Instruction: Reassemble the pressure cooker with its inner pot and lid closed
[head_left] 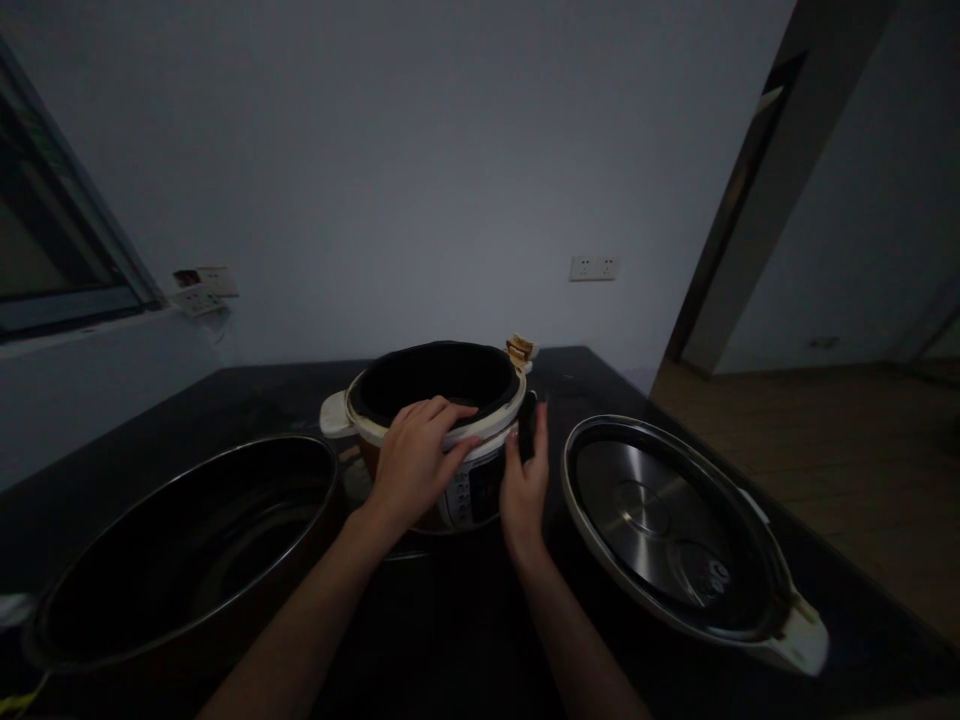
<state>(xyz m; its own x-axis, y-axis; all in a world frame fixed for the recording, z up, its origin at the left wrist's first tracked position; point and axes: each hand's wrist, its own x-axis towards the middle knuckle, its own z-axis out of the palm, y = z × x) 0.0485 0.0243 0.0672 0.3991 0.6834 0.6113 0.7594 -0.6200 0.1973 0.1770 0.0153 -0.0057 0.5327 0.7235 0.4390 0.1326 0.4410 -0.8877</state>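
Observation:
An electric pressure cooker body (472,490) stands lidless in the middle of the dark table, with a white rim and a button panel in front. Its black inside shows, but the bottom is hidden. My left hand (424,450) is closed over the front of that rim, fingers on top and thumb just below. Against the cooker's right side, my right hand (525,480) points upward with fingers stretched and thumb apart, near the panel's edge. Lying to the right is the round lid (637,505), its metal inner face up and white handle toward me.
A large dark pot (195,530) with a shiny rim sits at the left. A brown and white hinge piece (519,350) sticks up at the cooker's back right. Behind the black table (457,640) is a wall with a socket (594,268). Wooden floor (825,450) lies to the right.

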